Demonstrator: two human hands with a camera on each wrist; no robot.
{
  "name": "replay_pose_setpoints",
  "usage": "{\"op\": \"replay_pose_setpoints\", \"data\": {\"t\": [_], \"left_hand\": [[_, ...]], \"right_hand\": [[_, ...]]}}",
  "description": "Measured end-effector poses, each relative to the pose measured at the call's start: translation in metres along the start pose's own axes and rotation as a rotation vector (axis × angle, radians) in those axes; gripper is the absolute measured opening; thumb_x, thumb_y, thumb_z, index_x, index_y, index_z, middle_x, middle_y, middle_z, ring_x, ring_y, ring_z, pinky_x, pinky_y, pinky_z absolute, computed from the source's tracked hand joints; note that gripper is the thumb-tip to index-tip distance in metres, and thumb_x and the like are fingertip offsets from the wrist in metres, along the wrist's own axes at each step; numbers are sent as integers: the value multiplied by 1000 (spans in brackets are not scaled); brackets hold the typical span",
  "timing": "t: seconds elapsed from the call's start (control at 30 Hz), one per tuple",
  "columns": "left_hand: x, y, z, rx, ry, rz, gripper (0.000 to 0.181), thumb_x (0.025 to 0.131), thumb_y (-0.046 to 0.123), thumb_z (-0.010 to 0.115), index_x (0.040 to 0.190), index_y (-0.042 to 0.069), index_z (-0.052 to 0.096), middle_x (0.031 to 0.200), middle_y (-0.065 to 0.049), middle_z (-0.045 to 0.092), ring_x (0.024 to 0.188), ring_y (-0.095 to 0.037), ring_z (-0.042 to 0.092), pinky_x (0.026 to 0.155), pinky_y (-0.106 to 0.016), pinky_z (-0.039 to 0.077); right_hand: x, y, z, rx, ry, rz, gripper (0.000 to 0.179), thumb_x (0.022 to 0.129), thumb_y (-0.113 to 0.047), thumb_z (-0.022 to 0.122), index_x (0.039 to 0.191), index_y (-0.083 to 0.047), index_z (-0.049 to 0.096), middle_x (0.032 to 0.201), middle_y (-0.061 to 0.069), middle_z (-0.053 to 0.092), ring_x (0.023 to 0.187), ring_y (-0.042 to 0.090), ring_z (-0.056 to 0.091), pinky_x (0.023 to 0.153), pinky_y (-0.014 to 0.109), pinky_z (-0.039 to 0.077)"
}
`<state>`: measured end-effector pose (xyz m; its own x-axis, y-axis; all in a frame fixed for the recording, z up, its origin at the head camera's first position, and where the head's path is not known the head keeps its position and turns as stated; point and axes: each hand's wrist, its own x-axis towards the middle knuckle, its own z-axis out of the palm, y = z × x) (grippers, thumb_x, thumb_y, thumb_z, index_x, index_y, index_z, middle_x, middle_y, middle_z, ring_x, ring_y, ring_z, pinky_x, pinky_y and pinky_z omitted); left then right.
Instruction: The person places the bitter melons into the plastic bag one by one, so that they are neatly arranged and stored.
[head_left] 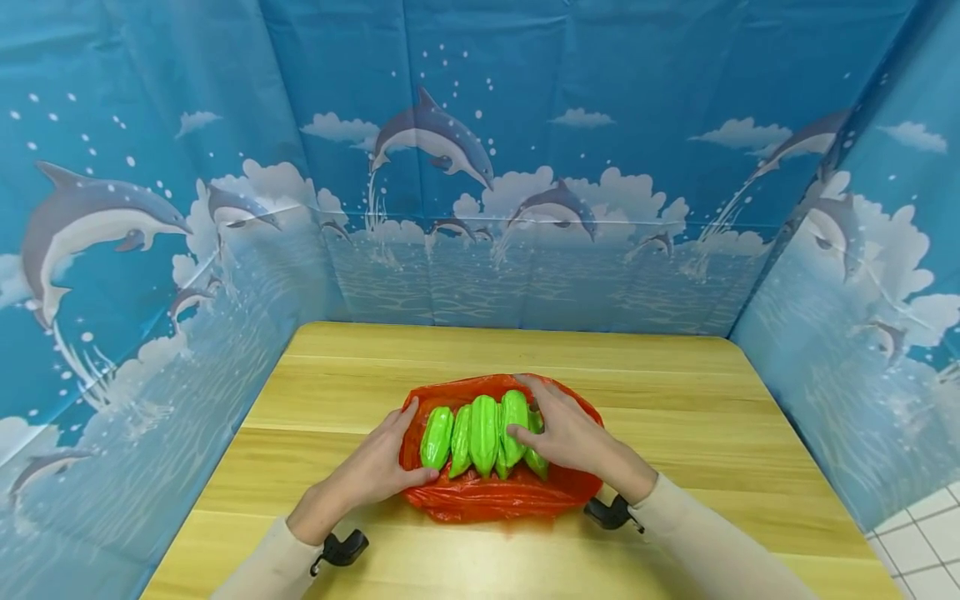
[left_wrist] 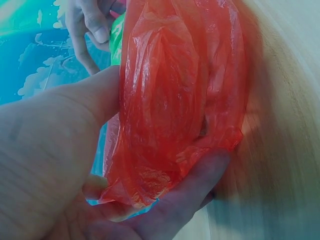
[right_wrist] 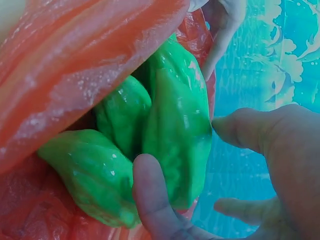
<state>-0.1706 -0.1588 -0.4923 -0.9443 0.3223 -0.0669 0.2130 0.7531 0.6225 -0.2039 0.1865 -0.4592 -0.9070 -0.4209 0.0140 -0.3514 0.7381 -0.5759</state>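
Several glossy green ridged fruits, shaped like star fruit, lie side by side in an open red plastic bag on the table. My left hand grips the left end of the bag. In the left wrist view its thumb lies over the rim and its fingers are on the outside of the red plastic. My right hand is over the right end of the row. In the right wrist view, thumb and a finger hold one green ridged fruit from opposite sides; another green fruit lies beside it.
The bag stands on a light wooden table. Blue curtains printed with dolphins enclose its back and sides. Pale floor tiles show at the lower right. A black wrist mount hangs under the left sleeve, another under the right.
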Motion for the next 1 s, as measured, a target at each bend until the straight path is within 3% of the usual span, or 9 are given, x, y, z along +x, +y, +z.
{"op": "replay_pose_setpoints", "data": {"t": [0.27,0.5,0.63,0.87,1.0], "left_hand": [[0,-1,2,3,-1,0,123,95,47,98,185,4,27,182,-31,43,162,-51,54,131,-68,50],[0,-3,1,8,1,13,120,97,45,97,186,8,27,179,-26,48,159,-46,58,130,-65,52],[0,-1,-1,10,5,19,118,97,45,97,186,10,28,179,-25,49,159,-47,58,130,-66,52],[-2,0,-5,17,12,12,114,98,47,96,185,10,32,182,-26,45,163,-50,54,132,-69,50],[-2,-1,-9,22,21,43,110,100,47,94,185,10,34,183,-27,43,164,-52,52,132,-71,49]], "right_hand": [[-7,0,-2,-15,6,17,87,110,-46,82,180,-15,41,141,17,77,129,36,75,94,57,69],[-11,1,-8,5,36,-1,81,113,-47,79,178,-13,45,138,19,74,90,14,69,82,41,63],[-14,4,-14,21,68,-9,75,114,-44,77,175,-10,50,139,20,72,86,9,66,79,34,61],[-24,15,-27,33,142,-19,64,114,-37,79,167,-8,60,137,20,71,85,15,67,74,29,58],[-29,24,-35,16,196,-18,60,113,-36,81,164,-9,63,139,20,71,87,16,66,74,29,58]]}}
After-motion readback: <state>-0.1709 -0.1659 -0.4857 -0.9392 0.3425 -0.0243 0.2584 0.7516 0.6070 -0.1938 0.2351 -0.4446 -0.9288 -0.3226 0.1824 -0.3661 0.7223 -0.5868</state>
